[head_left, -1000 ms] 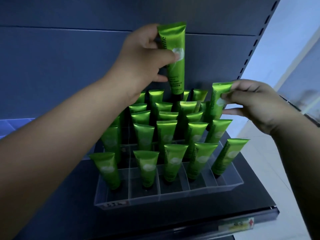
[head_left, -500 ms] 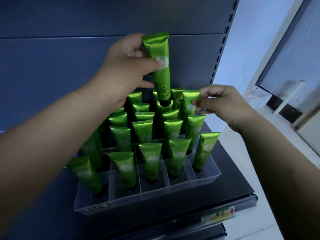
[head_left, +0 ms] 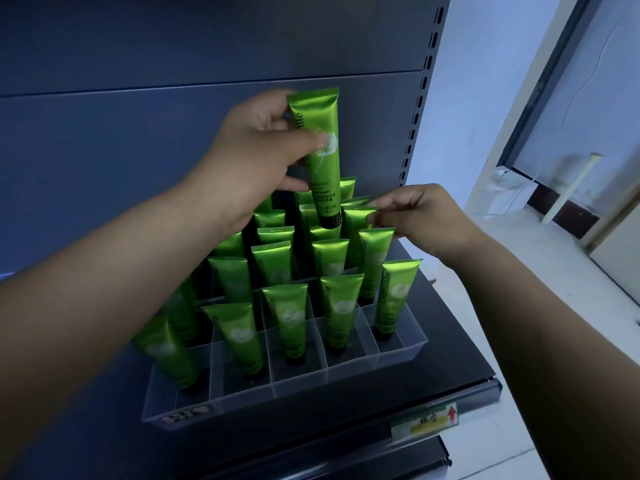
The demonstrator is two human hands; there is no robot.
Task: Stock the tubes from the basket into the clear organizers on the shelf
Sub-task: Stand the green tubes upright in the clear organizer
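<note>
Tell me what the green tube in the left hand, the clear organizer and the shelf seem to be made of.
Tube in the left hand: likely soft plastic laminate, metallic satin green; sheen, flat crimped end, black cap. Organizer: clear rigid plastic, perhaps acrylic; standing tubes show through its walls. Shelf: apparently dark painted metal, matte; slotted upright behind.

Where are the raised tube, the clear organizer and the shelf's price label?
raised tube point(head_left: 325, 169), head view, middle of its green body.
clear organizer point(head_left: 301, 384), head view, its front wall.
price label point(head_left: 424, 421), head view, its yellow middle.
</note>
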